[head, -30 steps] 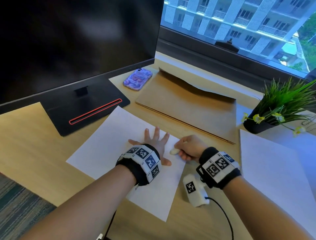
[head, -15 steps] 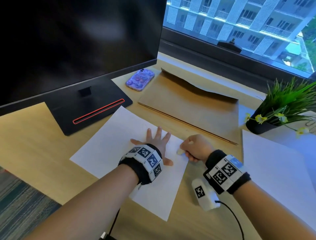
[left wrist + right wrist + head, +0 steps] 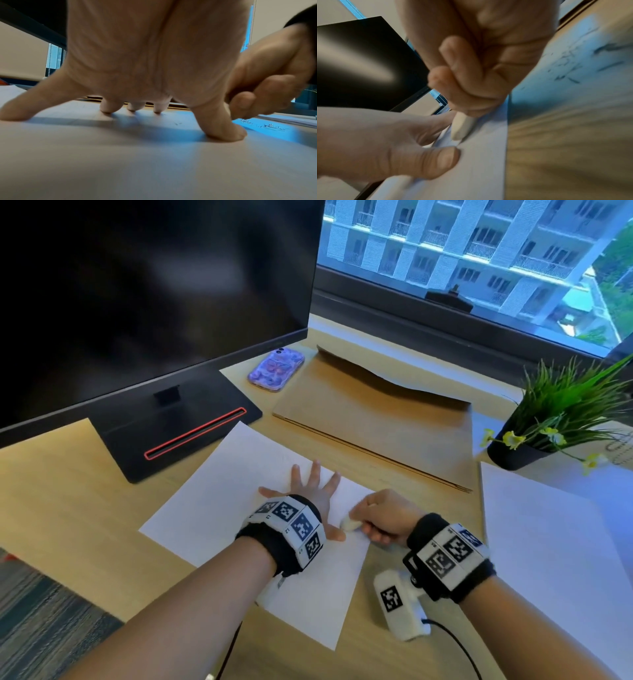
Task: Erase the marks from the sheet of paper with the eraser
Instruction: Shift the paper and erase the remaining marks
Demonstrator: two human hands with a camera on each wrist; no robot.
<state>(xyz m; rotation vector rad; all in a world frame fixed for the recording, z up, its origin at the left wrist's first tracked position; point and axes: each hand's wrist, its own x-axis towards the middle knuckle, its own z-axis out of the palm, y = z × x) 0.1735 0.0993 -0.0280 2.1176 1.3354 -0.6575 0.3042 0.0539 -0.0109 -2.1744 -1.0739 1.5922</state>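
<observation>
My eraser (image 3: 349, 523) touches the paper (image 3: 212, 501) near its right edge, pinched in my right hand (image 3: 385, 517). Left of the eraser, my left hand (image 3: 313, 491) presses the paper to the desk (image 3: 68, 508), fingers (image 3: 111, 108) spread. Rubbing too hard this close to the edge could crumple or tear it.

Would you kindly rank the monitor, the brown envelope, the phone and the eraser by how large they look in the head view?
1. Monitor, though it is nearer the camera.
2. Brown envelope.
3. Phone.
4. Eraser, partly hidden in the right hand.
</observation>
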